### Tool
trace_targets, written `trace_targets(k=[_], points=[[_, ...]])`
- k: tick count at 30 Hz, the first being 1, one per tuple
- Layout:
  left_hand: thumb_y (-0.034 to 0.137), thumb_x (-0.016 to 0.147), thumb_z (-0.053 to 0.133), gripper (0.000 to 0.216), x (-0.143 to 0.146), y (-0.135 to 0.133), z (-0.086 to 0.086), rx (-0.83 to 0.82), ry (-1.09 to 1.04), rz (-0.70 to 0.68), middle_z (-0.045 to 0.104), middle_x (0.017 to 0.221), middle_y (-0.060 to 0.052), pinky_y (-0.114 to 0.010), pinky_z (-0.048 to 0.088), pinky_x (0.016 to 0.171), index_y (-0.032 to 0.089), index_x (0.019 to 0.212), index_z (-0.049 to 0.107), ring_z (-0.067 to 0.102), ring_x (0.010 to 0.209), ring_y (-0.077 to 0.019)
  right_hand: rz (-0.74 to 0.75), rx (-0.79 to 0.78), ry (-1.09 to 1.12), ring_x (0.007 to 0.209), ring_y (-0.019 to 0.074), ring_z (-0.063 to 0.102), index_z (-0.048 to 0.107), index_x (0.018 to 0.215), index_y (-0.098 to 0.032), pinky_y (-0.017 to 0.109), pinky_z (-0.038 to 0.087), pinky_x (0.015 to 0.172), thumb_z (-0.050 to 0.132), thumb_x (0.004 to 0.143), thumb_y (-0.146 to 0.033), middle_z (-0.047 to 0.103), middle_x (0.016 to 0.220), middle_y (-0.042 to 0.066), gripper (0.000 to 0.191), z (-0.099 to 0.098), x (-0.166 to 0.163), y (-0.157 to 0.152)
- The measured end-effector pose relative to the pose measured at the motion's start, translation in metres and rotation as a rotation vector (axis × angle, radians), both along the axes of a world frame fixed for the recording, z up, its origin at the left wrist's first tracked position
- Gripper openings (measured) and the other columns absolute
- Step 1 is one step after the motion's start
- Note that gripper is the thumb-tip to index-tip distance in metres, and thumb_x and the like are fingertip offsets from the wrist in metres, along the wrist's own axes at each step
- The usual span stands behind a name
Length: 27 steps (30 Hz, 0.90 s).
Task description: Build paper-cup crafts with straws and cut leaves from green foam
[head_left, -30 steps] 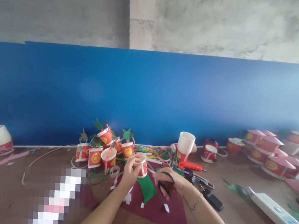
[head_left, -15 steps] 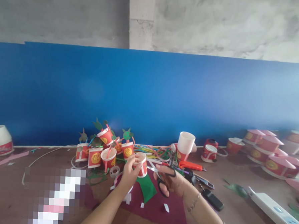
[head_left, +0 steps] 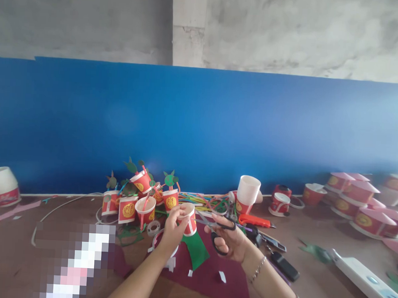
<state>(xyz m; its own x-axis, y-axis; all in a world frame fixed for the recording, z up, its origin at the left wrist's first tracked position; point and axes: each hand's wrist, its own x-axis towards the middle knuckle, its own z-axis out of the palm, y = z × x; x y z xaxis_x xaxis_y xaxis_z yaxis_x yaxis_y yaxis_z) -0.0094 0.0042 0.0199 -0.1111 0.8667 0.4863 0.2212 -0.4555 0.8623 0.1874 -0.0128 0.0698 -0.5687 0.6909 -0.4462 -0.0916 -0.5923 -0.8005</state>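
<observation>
My left hand (head_left: 176, 223) is closed around the near left side of a red and white paper cup (head_left: 190, 224), which stands upright in front of me. In my right hand (head_left: 230, 239) is a pair of scissors (head_left: 220, 243) with black handles, my fingers through the loops. The blades point left toward the cup; whether they touch it I cannot tell. Beneath lies a piece of green paper (head_left: 196, 252) on a dark red sheet (head_left: 218, 285), with small white scraps (head_left: 222, 276) around. A roll of tape (head_left: 154, 228) lies left of my left hand.
Decorated paper cups (head_left: 128, 210) cluster behind on the left, near several coloured straws (head_left: 201, 201). Stacked white cups (head_left: 249, 189), an orange cutter (head_left: 255, 221) and keys (head_left: 282, 265) are to the right. Farther right are a power strip (head_left: 362, 277) and pink-topped cups (head_left: 370, 220).
The scissors have shifted slightly right, away from the cup, and my right hand has turned a little. My left hand still holds the cup in the same place.
</observation>
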Motion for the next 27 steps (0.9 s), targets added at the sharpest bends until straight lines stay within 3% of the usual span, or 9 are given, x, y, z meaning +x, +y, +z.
trace_targets(k=[2, 4, 7, 10, 14, 20, 23, 27], points=[[0.03, 0.077, 0.056, 0.014, 0.0, 0.0, 0.0, 0.003, 0.004, 0.003, 0.06, 0.103, -0.012, -0.041, 0.042, 0.089, 0.017, 0.08, 0.059, 0.057, 0.102, -0.0271, 0.013, 0.041, -0.022, 0.029, 0.0075, 0.042, 0.056, 0.078, -0.017, 0.017, 0.017, 0.03, 0.044, 0.08, -0.06, 0.048, 0.038, -0.007, 0.045, 0.001, -0.001, -0.001], [0.031, 0.076, 0.057, 0.014, 0.0, 0.0, 0.001, 0.01, 0.01, 0.0, 0.061, 0.103, -0.012, -0.041, 0.043, 0.088, 0.017, 0.079, 0.059, 0.057, 0.102, -0.0275, 0.01, 0.224, -0.108, 0.03, 0.0086, 0.047, 0.054, 0.079, -0.018, 0.017, 0.024, 0.032, 0.052, 0.078, -0.057, 0.053, 0.04, -0.006, 0.039, 0.006, -0.002, -0.006], [0.03, 0.076, 0.058, 0.013, 0.001, -0.001, 0.001, 0.02, 0.027, -0.016, 0.061, 0.103, -0.012, -0.04, 0.044, 0.087, 0.018, 0.074, 0.06, 0.057, 0.102, -0.0275, 0.109, 0.45, -0.366, 0.028, 0.0104, 0.047, 0.047, 0.075, -0.018, 0.016, 0.025, 0.031, 0.063, 0.074, -0.05, 0.054, 0.037, -0.005, 0.035, 0.013, -0.003, -0.013], [0.028, 0.074, 0.058, 0.01, 0.002, -0.002, 0.0, 0.03, 0.042, -0.031, 0.061, 0.104, -0.011, -0.041, 0.042, 0.09, 0.018, 0.072, 0.06, 0.056, 0.104, -0.0274, 0.141, 0.564, -0.568, 0.026, 0.0121, 0.045, 0.045, 0.079, -0.02, 0.017, 0.028, 0.03, 0.071, 0.068, -0.045, 0.053, 0.033, -0.007, 0.037, 0.015, -0.002, -0.016], [0.029, 0.074, 0.059, 0.011, 0.002, -0.003, 0.002, 0.039, 0.044, -0.026, 0.062, 0.103, -0.01, -0.042, 0.041, 0.092, 0.019, 0.071, 0.06, 0.055, 0.106, -0.0277, 0.138, 0.496, -0.471, 0.028, 0.0112, 0.047, 0.049, 0.077, -0.019, 0.017, 0.024, 0.031, 0.067, 0.071, -0.046, 0.053, 0.035, -0.006, 0.034, 0.014, -0.001, -0.014], [0.03, 0.077, 0.057, 0.013, -0.001, -0.001, 0.001, 0.021, 0.021, 0.007, 0.062, 0.104, -0.011, -0.041, 0.043, 0.089, 0.017, 0.079, 0.061, 0.057, 0.102, -0.0267, -0.132, 0.083, 0.011, 0.031, 0.0028, 0.04, 0.054, 0.08, -0.018, 0.018, 0.021, 0.032, 0.058, 0.076, -0.051, 0.063, 0.066, -0.003, 0.034, 0.004, 0.001, -0.005], [0.03, 0.077, 0.057, 0.015, -0.001, 0.0, -0.001, 0.016, 0.016, 0.01, 0.062, 0.102, -0.011, -0.04, 0.044, 0.088, 0.017, 0.082, 0.061, 0.058, 0.1, -0.026, -0.075, 0.19, -0.061, 0.032, 0.0052, 0.045, 0.054, 0.082, -0.018, 0.018, 0.026, 0.033, 0.058, 0.076, -0.05, 0.061, 0.057, -0.004, 0.033, 0.002, 0.001, -0.006], [0.03, 0.075, 0.058, 0.013, 0.0, 0.0, -0.003, 0.021, 0.025, -0.007, 0.061, 0.104, -0.011, -0.039, 0.044, 0.087, 0.017, 0.075, 0.06, 0.057, 0.1, -0.0263, 0.143, 0.507, -0.426, 0.028, 0.0108, 0.047, 0.049, 0.086, -0.018, 0.017, 0.03, 0.032, 0.067, 0.071, -0.048, 0.053, 0.036, -0.007, 0.038, 0.007, 0.001, -0.009]])
